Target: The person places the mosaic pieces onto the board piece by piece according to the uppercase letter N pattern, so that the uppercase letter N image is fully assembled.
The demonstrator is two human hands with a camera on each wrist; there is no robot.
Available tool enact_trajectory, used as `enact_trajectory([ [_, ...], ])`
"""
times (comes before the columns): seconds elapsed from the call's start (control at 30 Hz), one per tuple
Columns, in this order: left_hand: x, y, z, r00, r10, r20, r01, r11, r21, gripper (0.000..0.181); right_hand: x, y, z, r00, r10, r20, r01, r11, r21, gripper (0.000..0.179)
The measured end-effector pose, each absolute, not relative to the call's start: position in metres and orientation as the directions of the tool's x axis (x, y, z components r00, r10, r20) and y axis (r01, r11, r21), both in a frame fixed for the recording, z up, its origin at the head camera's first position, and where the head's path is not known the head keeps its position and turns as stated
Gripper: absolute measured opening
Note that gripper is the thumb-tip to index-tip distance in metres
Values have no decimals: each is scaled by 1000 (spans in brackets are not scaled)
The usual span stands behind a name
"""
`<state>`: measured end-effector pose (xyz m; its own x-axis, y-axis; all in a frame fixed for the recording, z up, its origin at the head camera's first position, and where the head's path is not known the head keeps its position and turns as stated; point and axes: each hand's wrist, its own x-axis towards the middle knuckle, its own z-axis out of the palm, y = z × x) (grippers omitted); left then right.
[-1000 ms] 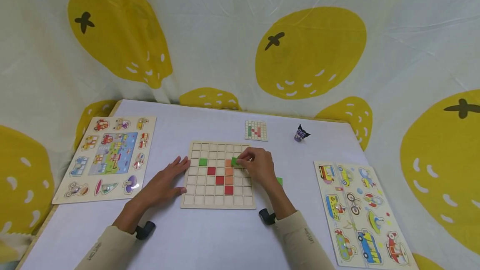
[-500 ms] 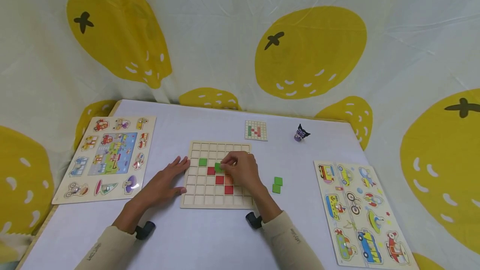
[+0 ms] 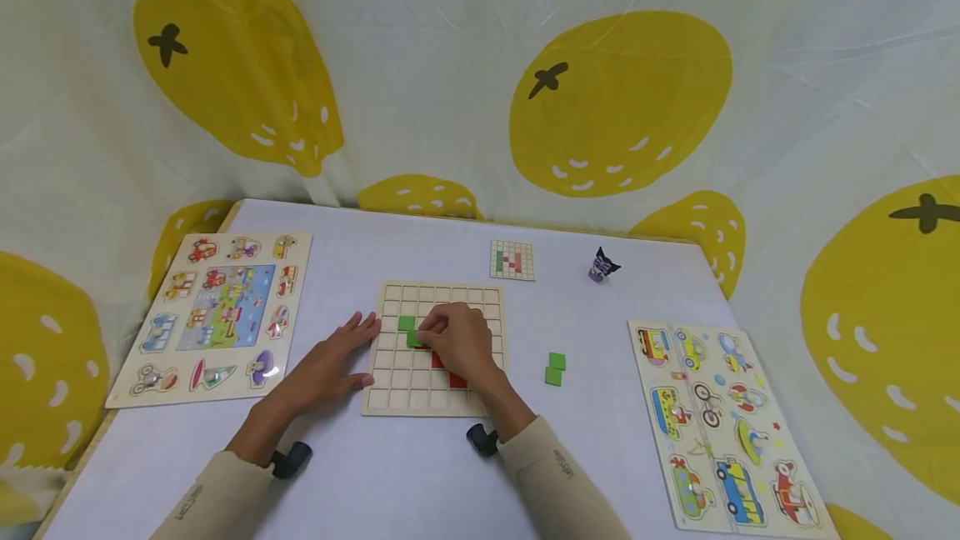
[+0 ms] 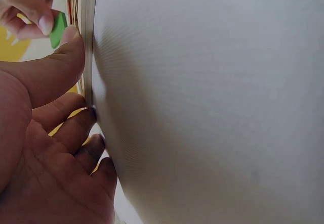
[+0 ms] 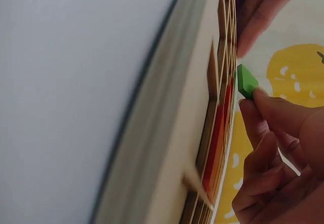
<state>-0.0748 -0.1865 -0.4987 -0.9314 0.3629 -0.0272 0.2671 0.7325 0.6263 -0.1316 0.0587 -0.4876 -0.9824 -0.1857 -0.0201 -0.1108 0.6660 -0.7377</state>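
A wooden grid board (image 3: 390,398) lies on the table, with red tiles (image 3: 457,382) and one green tile (image 3: 406,323) set in its cells. My right hand (image 3: 463,348) pinches another green square tile (image 3: 413,339) between thumb and fingertips. In the right wrist view this pinched tile (image 5: 247,82) is tilted, just above the board's surface. My left hand (image 3: 326,367) rests at the board's left edge, fingers spread and thumb at the near-left side. The right hand covers the orange tiles in the head view.
Two loose green tiles (image 3: 553,376) lie right of the board. Behind it are a small pattern card (image 3: 512,273) and a dark figurine (image 3: 602,265). Picture puzzle boards stand at the left (image 3: 168,386) and right (image 3: 720,440). A lemon-print cloth (image 3: 435,40) hangs behind the table.
My right hand has moved left across the board with the green tile, from over the orange column to beside the set green tile. The left hand has stayed in place.
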Motion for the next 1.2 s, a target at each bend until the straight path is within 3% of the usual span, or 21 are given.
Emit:
enact_trajectory([
  [1.2, -75, -185, -497, -937, 349, -32, 253, 736, 628, 90, -130, 38, -482, -979, -202, -42, -121, 727, -676, 9],
])
